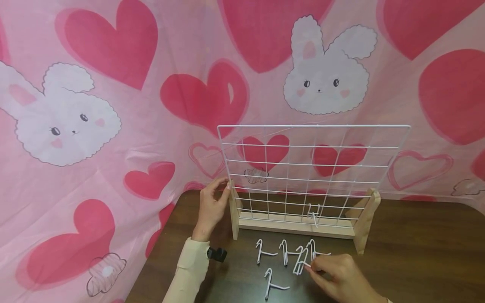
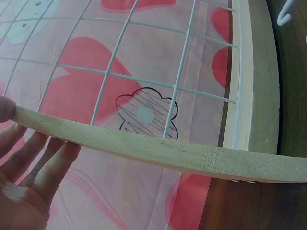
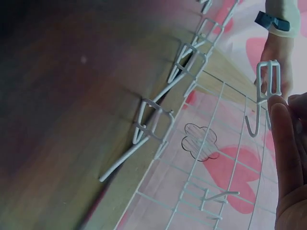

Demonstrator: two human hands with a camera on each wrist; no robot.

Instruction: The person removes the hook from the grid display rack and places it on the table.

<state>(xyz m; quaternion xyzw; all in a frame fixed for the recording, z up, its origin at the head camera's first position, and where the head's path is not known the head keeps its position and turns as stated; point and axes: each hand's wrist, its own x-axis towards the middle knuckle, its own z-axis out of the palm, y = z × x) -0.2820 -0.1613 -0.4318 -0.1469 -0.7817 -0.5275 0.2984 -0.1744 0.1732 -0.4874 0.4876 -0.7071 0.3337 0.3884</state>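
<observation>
A white wire grid (image 1: 317,126) stands upright in a wooden base with two side posts. At the upper end of the left wooden post (image 2: 144,149), my left hand (image 1: 211,206) grips with thumb on one side and fingers on the other. My right hand (image 1: 341,273) pinches a white wire hook (image 3: 259,79) by its prong, raised in front of the rack. A similar hook (image 1: 314,219) hangs low on the grid, right of its middle. Several loose hooks (image 1: 269,284) lie on the table in front of the base.
The dark wooden table (image 1: 424,235) extends to the right of the rack. Behind it hangs a pink cloth (image 1: 182,38) with hearts and rabbits, close to the table's back edge. A black strap device (image 1: 217,254) sits on my left wrist.
</observation>
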